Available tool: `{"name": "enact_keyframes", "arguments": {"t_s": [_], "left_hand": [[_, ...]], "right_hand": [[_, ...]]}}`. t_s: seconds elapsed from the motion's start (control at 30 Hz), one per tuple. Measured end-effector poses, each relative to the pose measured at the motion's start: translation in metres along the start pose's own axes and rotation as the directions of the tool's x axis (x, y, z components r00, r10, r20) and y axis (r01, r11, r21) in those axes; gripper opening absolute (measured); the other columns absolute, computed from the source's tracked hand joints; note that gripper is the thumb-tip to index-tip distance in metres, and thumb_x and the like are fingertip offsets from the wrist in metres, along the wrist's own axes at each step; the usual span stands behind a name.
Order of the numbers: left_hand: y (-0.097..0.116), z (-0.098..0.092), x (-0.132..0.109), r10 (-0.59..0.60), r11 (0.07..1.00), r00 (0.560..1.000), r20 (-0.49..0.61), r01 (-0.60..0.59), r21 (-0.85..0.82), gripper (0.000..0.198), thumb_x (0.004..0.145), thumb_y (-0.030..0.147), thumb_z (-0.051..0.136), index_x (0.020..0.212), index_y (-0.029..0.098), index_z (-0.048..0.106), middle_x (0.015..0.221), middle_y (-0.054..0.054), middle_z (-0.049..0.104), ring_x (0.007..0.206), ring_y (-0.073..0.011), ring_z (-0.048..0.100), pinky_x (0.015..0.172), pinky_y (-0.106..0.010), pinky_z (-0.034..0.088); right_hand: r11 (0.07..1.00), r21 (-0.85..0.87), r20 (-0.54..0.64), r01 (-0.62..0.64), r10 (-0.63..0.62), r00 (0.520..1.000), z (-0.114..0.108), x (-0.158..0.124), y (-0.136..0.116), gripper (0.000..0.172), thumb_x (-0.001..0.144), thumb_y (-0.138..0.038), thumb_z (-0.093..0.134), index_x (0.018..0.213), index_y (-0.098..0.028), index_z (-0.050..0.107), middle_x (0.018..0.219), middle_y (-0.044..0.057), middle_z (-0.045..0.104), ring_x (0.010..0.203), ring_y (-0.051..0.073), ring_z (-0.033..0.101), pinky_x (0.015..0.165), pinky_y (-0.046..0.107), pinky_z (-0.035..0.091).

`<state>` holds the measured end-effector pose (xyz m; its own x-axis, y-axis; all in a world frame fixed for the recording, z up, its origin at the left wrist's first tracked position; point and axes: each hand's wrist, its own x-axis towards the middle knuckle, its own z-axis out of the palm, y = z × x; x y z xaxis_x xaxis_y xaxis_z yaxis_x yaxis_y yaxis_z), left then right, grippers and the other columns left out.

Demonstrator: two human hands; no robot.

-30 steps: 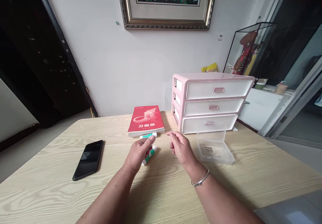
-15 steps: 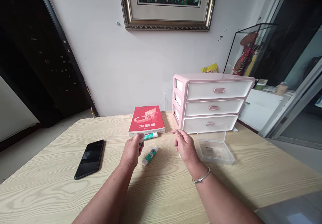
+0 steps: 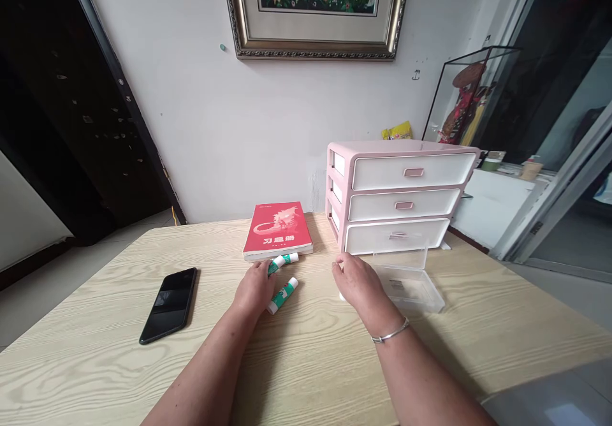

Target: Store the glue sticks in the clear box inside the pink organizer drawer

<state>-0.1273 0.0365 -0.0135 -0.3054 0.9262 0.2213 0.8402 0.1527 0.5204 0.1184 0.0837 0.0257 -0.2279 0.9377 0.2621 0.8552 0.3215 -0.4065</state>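
My left hand [image 3: 252,289] lies on the wooden table [image 3: 119,375], its fingers closed on the near end of a green and white glue stick [image 3: 283,261] that lies along the front edge of a red book [image 3: 278,229]. A second glue stick [image 3: 282,294] lies just right of that hand. My right hand [image 3: 357,282] rests palm down with fingers loosely stretched, beside a clear plastic box [image 3: 412,287] with its lid up. A small white thing [image 3: 341,297] peeks out under that hand. A bracelet is on the right wrist.
A pink three-drawer organiser [image 3: 399,196], drawers closed, stands behind the clear box. A black phone [image 3: 168,305] lies at the left. A framed picture [image 3: 315,8] hangs on the wall, and a glass case [image 3: 471,97] stands at the right.
My left hand has come down to the table with the glue stick's end by the book. My right hand has dropped from mid-air to rest next to the clear box.
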Motion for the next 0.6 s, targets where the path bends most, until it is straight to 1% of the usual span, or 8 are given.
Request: {"name": "enact_keyframes", "arguments": {"t_s": [0.1,0.23,0.33,0.43,0.5,0.57,0.6], "left_hand": [[-0.002,0.006,0.002,0.056,0.998,0.998,-0.002,-0.056,0.028,0.040,0.087,0.019,0.049,0.125,0.018,0.061,0.128,-0.016,0.064,0.122,-0.0299,0.056,0.102,-0.041,0.042],[-0.004,0.009,0.006,0.108,0.993,0.994,-0.010,-0.107,0.038,0.043,0.089,0.019,0.050,0.131,0.017,0.059,0.127,-0.015,0.064,0.123,-0.0293,0.055,0.105,-0.041,0.041],[-0.005,0.008,0.006,0.126,0.991,0.992,-0.014,-0.125,0.053,0.042,0.088,0.019,0.052,0.130,0.018,0.061,0.127,-0.014,0.064,0.122,-0.0292,0.056,0.106,-0.041,0.041],[0.000,-0.001,0.001,0.143,0.987,0.989,-0.034,-0.140,0.076,0.039,0.090,0.022,0.053,0.127,0.018,0.063,0.129,-0.014,0.063,0.126,-0.0307,0.051,0.108,-0.041,0.039],[0.006,-0.009,-0.006,0.132,0.988,0.989,-0.061,-0.126,0.092,0.037,0.091,0.030,0.053,0.124,0.017,0.064,0.125,-0.015,0.064,0.124,-0.0323,0.052,0.104,-0.043,0.041],[0.015,-0.016,-0.013,0.104,0.991,0.993,-0.055,-0.098,0.093,0.036,0.091,0.040,0.053,0.116,0.019,0.067,0.116,-0.013,0.066,0.112,-0.0311,0.059,0.092,-0.040,0.047],[0.019,-0.019,-0.017,0.092,0.992,0.995,-0.027,-0.089,0.090,0.036,0.090,0.046,0.053,0.111,0.020,0.068,0.111,-0.012,0.067,0.104,-0.0294,0.062,0.084,-0.038,0.048]], "right_hand": [[0.996,-0.093,0.075,0.008,-0.001,0.997,0.004,-0.001,0.003,0.026,0.093,-0.030,0.049,0.106,-0.015,0.066,0.103,0.016,0.071,0.096,0.027,0.065,0.077,0.033,0.042],[0.992,-0.124,0.167,0.040,-0.019,0.986,0.011,-0.002,0.008,0.030,0.089,-0.034,0.057,0.110,-0.014,0.065,0.104,0.015,0.070,0.098,0.027,0.065,0.079,0.033,0.044],[0.990,-0.121,0.187,0.071,-0.048,0.981,0.013,-0.002,0.011,0.031,0.085,-0.030,0.061,0.111,-0.013,0.065,0.105,0.015,0.069,0.101,0.027,0.065,0.081,0.033,0.044],[0.988,-0.137,0.183,0.075,-0.049,0.982,0.010,-0.003,0.011,0.032,0.083,-0.028,0.062,0.111,-0.013,0.065,0.106,0.015,0.069,0.101,0.027,0.065,0.082,0.033,0.045],[0.986,-0.153,0.184,0.065,-0.036,0.982,0.007,-0.005,0.011,0.034,0.082,-0.029,0.063,0.111,-0.013,0.065,0.107,0.016,0.068,0.100,0.027,0.065,0.081,0.033,0.045],[0.985,-0.160,0.198,0.061,-0.029,0.980,0.004,-0.006,0.012,0.034,0.080,-0.031,0.064,0.109,-0.013,0.066,0.107,0.016,0.068,0.100,0.028,0.065,0.080,0.033,0.045],[0.985,-0.160,0.213,0.063,-0.028,0.977,0.003,-0.006,0.012,0.034,0.079,-0.032,0.065,0.108,-0.013,0.066,0.106,0.016,0.069,0.099,0.028,0.066,0.079,0.033,0.044]]}}
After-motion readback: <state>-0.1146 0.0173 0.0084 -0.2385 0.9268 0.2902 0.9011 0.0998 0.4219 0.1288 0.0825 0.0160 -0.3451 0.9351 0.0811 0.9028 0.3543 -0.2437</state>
